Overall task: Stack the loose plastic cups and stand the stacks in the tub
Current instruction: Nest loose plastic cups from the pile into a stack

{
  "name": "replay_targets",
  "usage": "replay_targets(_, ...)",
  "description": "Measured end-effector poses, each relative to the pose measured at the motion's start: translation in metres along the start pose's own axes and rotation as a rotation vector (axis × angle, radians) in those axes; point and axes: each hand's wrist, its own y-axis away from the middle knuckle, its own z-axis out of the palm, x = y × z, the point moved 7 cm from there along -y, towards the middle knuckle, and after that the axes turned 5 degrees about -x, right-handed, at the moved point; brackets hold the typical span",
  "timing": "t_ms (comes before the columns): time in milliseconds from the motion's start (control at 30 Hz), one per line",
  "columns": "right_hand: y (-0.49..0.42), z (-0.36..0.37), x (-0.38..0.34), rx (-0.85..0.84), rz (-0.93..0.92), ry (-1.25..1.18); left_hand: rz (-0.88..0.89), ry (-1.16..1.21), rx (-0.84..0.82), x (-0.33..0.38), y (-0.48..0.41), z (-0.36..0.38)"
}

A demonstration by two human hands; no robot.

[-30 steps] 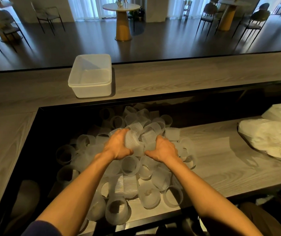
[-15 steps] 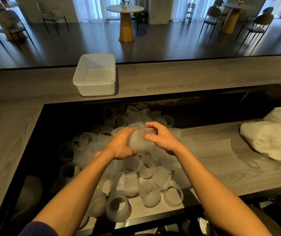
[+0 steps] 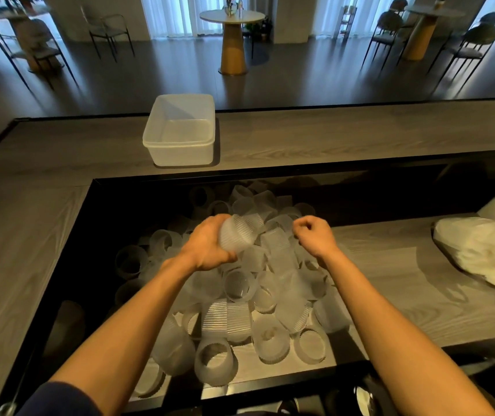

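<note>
Above the cup pile (image 3: 270, 298), left grip (image 3: 207, 247) holds a ribbed cup (image 3: 238, 234); right grip (image 3: 313, 235) curled empty, just apart.

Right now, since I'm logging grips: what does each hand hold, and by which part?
The left hand grips a ribbed cup round its side wall. The right hand is curled, with nothing in it.

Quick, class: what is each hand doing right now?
Left hand: grips a ribbed cup.
Right hand: closed, fingers curled, nothing visibly held.
</note>
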Motion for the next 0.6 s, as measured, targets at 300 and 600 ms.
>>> replay_targets(300,0.013,0.044,0.008,-0.219,-0.24,0.775,-0.032,-0.013,-0.031,0.001,0.007,0.01)
replay_targets(600,-0.01,0.058,0.004,-0.278,-0.262,1.043,-0.066,-0.005,-0.044,-0.004,0.011,0.014)
